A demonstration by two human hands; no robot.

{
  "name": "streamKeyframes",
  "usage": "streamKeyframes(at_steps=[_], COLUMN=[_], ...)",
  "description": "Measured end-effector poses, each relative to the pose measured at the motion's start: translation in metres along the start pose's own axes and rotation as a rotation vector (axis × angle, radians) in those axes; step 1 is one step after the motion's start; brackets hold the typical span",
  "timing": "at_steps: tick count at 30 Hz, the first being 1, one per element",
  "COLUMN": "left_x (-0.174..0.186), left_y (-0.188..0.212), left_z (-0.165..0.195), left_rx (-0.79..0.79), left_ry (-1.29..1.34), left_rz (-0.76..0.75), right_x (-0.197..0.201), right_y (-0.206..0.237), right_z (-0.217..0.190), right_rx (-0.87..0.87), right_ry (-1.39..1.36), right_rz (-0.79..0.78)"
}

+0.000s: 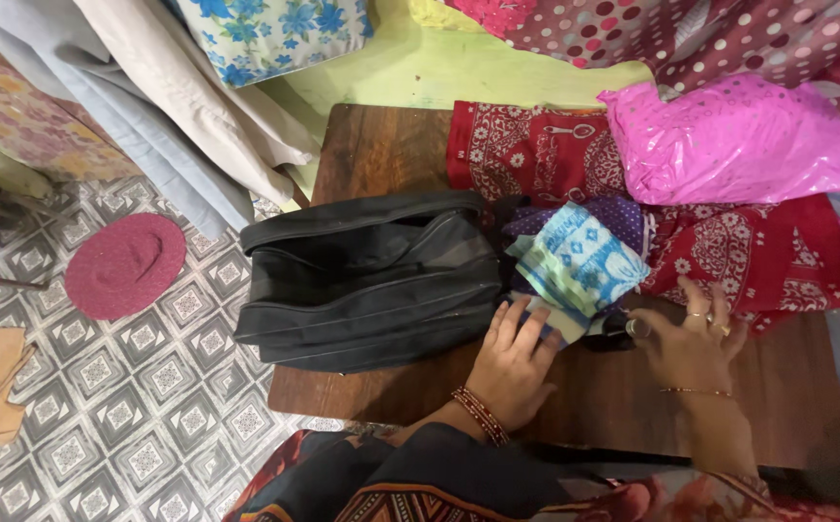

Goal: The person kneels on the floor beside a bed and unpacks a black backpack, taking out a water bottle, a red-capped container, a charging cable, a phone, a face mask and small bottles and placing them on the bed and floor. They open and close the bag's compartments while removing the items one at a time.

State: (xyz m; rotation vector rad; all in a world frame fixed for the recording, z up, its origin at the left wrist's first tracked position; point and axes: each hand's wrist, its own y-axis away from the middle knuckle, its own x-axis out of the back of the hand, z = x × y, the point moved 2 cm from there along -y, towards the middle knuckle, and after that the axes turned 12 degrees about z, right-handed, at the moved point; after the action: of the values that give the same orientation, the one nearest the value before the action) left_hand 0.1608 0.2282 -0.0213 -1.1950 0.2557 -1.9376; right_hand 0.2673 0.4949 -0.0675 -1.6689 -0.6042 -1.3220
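Pressing hands (604, 353) on cloths (579, 261) beside bag (372, 280).

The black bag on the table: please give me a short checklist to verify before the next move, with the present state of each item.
1. Black bag lies fully on the wooden table: not ok, its left end hangs over the edge.
2. Bag opening is unzipped: cannot tell.
3. Left hand steadies the right end of the bag: ok.
4. Right hand has a firm hold on the small dark object: cannot tell.
5. Folded blue patterned cloth is near the bag: ok, it lies against the bag's right end.
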Motion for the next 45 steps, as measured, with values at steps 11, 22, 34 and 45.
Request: streamKeyframes(at_steps=[11, 22, 34, 45], left_x=[0.051, 0.120, 0.182, 0.185], left_y=[-0.004, 0.003, 0.066, 0.116], left_z=[-0.010, -0.064, -0.106, -0.123], left_rx=[-0.038, 0.151, 0.268, 0.258], left_ry=[-0.095, -0.383, -0.627, -0.615], left_rz=[0.152, 0.281, 0.355, 0.317], right_x=[0.065, 0.085, 0.081, 0.072], right_y=[-0.043, -0.060, -0.042, -0.025], right_z=[-0.097, -0.206, -0.298, -0.316], right_rx=[0.253, 0.410, 0.550, 0.612], right_ry=[-0.433, -0.676, -0.468, -0.351], right_rz=[0.161, 0.223, 0.114, 0.025])
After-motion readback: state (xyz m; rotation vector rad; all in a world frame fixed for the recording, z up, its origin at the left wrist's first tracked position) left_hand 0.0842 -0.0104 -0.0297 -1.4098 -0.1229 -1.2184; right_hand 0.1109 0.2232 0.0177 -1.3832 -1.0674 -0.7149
